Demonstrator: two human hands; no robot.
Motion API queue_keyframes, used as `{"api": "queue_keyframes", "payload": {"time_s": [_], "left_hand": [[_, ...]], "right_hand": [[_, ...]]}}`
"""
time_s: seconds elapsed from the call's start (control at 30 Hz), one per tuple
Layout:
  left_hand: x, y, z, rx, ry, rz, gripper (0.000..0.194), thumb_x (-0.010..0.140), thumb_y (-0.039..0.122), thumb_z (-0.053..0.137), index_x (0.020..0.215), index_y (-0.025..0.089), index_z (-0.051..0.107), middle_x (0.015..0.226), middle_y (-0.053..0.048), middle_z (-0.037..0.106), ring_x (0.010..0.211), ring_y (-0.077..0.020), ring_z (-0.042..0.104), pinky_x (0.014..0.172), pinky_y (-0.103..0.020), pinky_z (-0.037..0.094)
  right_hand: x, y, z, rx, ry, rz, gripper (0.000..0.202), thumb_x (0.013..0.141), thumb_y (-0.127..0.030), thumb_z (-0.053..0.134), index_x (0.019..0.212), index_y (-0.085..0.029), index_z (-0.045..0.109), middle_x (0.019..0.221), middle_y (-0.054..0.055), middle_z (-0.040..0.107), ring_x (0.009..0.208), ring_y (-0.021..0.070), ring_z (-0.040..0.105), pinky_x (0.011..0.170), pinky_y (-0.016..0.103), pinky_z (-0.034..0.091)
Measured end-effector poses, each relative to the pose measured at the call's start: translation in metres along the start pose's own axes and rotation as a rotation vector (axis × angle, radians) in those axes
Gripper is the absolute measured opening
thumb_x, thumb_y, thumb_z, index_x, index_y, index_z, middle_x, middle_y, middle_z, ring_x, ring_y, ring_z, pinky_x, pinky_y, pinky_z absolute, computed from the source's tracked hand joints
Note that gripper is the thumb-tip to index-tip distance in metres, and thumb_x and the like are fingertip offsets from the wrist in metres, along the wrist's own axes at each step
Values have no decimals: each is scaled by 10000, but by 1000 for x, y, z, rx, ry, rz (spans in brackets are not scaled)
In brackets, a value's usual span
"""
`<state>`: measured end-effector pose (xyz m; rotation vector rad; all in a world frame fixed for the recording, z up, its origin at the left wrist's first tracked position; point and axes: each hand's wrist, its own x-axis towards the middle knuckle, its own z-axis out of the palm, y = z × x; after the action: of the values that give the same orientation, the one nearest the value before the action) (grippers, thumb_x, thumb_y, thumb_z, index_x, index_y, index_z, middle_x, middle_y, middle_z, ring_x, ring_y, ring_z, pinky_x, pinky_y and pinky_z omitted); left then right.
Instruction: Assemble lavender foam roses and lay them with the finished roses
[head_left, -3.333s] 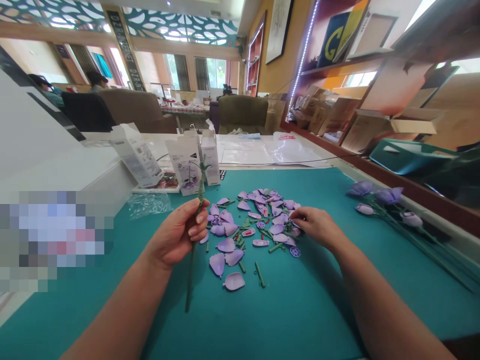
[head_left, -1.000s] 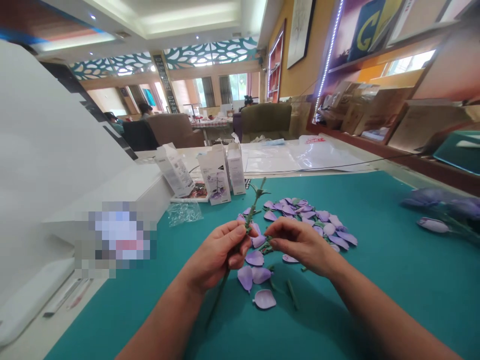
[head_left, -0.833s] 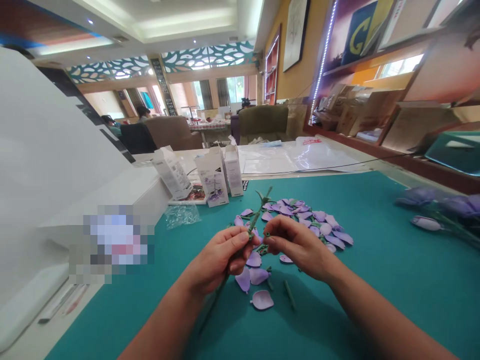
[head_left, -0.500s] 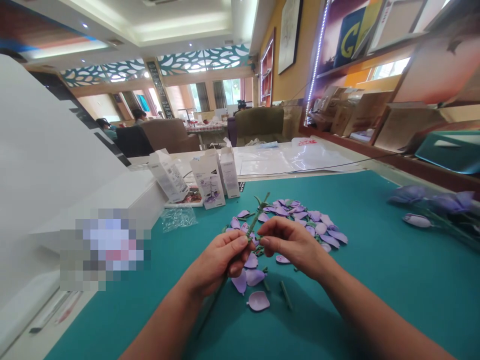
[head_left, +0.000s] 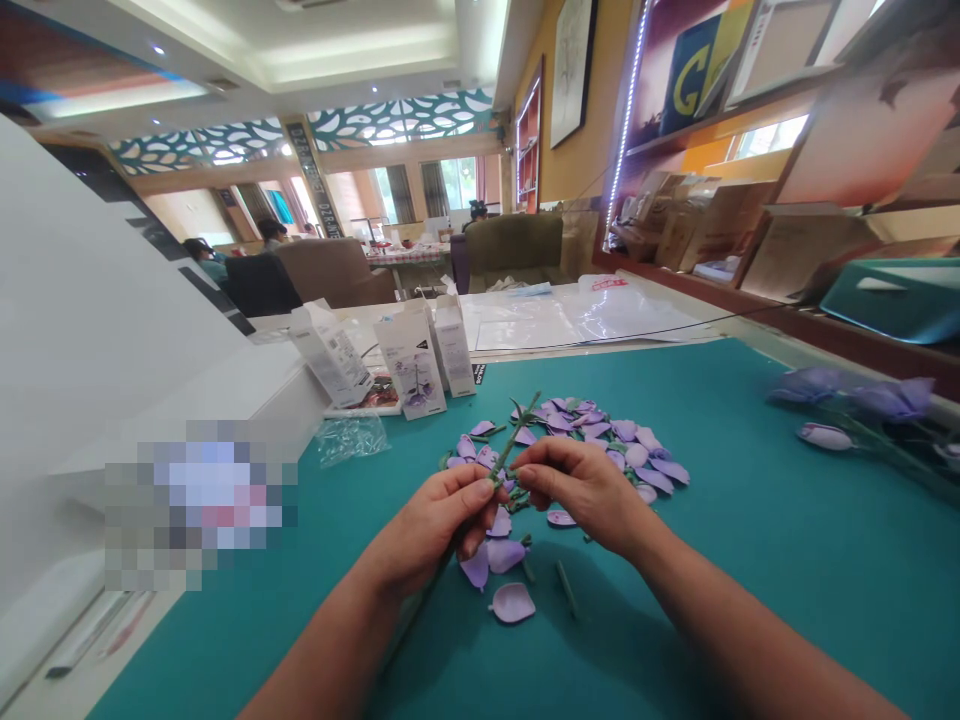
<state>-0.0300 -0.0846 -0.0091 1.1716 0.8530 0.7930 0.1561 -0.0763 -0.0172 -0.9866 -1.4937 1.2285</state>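
Note:
My left hand [head_left: 454, 510] is closed round a long green stem [head_left: 513, 444], which slants up to the right and has small leaves near its top. Close beside the stem, my right hand [head_left: 574, 485] has thumb and forefinger pinched together; what lies between them is too small to make out. Purple petals [head_left: 654, 478] and green pieces lie in a heap behind and under my hands. Nearer to me are a pale petal [head_left: 513, 603] and a short green stem piece [head_left: 566, 588].
White boxes [head_left: 411, 362] stand at the back left beside a clear plastic bag [head_left: 351, 440]. Purple flowers [head_left: 896, 398] lie at the right on the green mat [head_left: 787, 560]. A blurred-out object [head_left: 217, 485] is at the left. People sit in the far background.
The whole view has shifted slightly. My right fingers have come a little closer to the stem; my left hand keeps its hold.

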Motion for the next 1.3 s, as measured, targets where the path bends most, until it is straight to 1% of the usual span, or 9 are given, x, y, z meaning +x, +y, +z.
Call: {"api": "queue_keyframes", "payload": {"time_s": [0.17,0.27,0.37,0.47,0.6,0.8,0.97,1.13,1.3], "left_hand": [[1,-1,-1,-18,11,-8,294,793,416,663,748,137,580,585,26,536,389,-38,408,382,-165,269],[2,-1,-1,-66,14,-22,294,780,421,675,771,136,601,561,39,513,368,-27,362,362,-159,236],[3,-1,-2,-108,16,-36,302,769,427,689,782,136,610,533,50,492,356,-20,320,355,-155,209],[4,0,-1,-123,11,-50,330,749,444,707,745,136,592,515,54,481,352,-12,290,358,-152,178],[3,0,1,-87,8,-46,355,742,462,709,704,139,565,505,53,472,354,-8,258,359,-159,146],[3,-2,5,-1,6,-33,372,741,476,703,689,140,551,556,44,462,390,-15,287,360,-160,171],[4,-5,4,-5,2,-22,399,748,508,692,707,141,539,561,59,437,401,-11,268,358,-144,177],[5,-7,5,-54,-4,-10,411,754,512,691,691,145,517,532,75,422,388,-1,247,357,-132,182],[6,-7,3,-91,13,-18,441,727,535,708,673,142,516,511,74,441,358,4,271,349,-127,203]], "right_hand": [[2,0,-2,173,-11,49,283,640,-398,774,768,-184,641,668,-15,634,614,127,602,590,275,506],[2,-1,-1,201,-24,55,294,666,-427,759,759,-181,628,649,-19,615,604,115,582,590,266,499],[0,-1,1,163,-41,30,258,707,-412,726,743,-180,621,619,-29,581,583,103,537,574,252,473],[-1,0,5,101,-41,-3,212,719,-375,710,779,-178,659,651,-15,598,590,107,520,562,250,449],[-2,2,9,95,-40,32,219,721,-379,699,789,-173,674,656,-7,611,577,109,512,554,253,438],[-1,2,11,201,-68,78,302,670,-434,749,655,-169,603,601,-29,570,526,85,472,519,231,408],[0,8,13,316,-68,64,314,643,-426,784,647,-166,607,602,-29,585,516,80,479,506,224,392],[0,17,17,404,-48,88,293,646,-393,799,658,-167,613,577,-41,578,504,73,489,504,213,388],[0,18,19,411,-54,100,291,663,-401,787,672,-163,621,560,-43,577,470,70,490,479,214,404]]}}
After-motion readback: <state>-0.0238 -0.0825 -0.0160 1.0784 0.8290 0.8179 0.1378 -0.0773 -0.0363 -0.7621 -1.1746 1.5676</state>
